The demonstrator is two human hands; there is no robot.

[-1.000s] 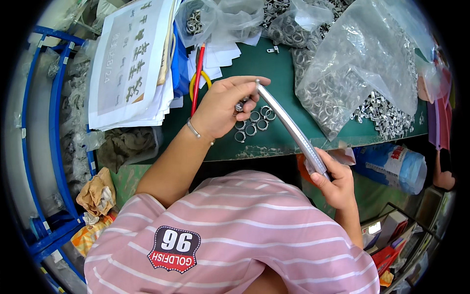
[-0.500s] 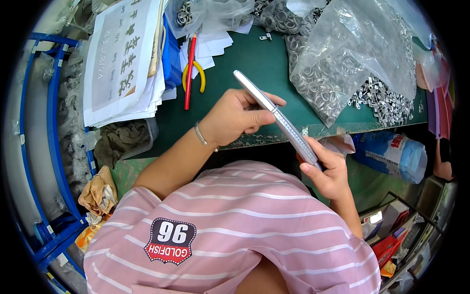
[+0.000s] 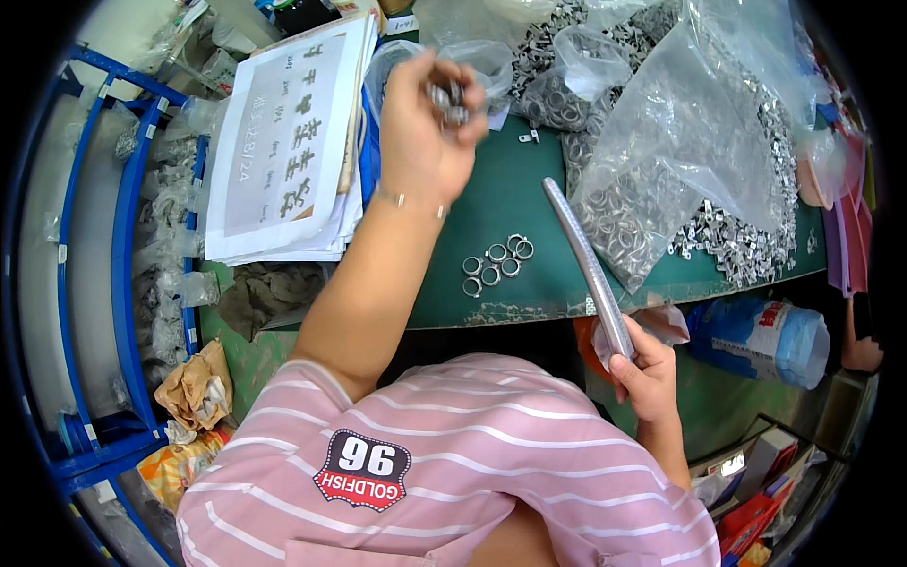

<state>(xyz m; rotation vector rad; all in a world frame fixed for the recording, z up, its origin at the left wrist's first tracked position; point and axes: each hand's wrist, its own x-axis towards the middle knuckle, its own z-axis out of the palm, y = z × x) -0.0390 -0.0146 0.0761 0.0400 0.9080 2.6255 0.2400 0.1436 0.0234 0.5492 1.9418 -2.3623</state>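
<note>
My left hand [image 3: 430, 128] is raised over the far left of the table, its fingers curled round several silver metal rings [image 3: 448, 102]; motion blurs it somewhat. Beside its wrist stands the stack of papers. My right hand [image 3: 644, 371], at the table's front edge, is closed round the thick lower end of a ring mandrel [image 3: 590, 265], a long tapered silver rod. The mandrel points up and leftward over the table, with no ring on it. Between the two hands, a small group of loose metal rings [image 3: 492, 266] lies on the green table [image 3: 444, 307].
A large clear bag of metal rings [image 3: 624, 213] lies at the right, beside a heap of small metal clips [image 3: 732, 241]. Papers [image 3: 274, 156] stand at the left, near a blue rack [image 3: 125, 217]. A blue plastic bottle [image 3: 756, 340] is below the table's right edge.
My left hand has left the mandrel's upper part and moved away to the far left, now holding rings. The loose rings on the table have come into sight. My right hand keeps the mandrel, turned more upright.
</note>
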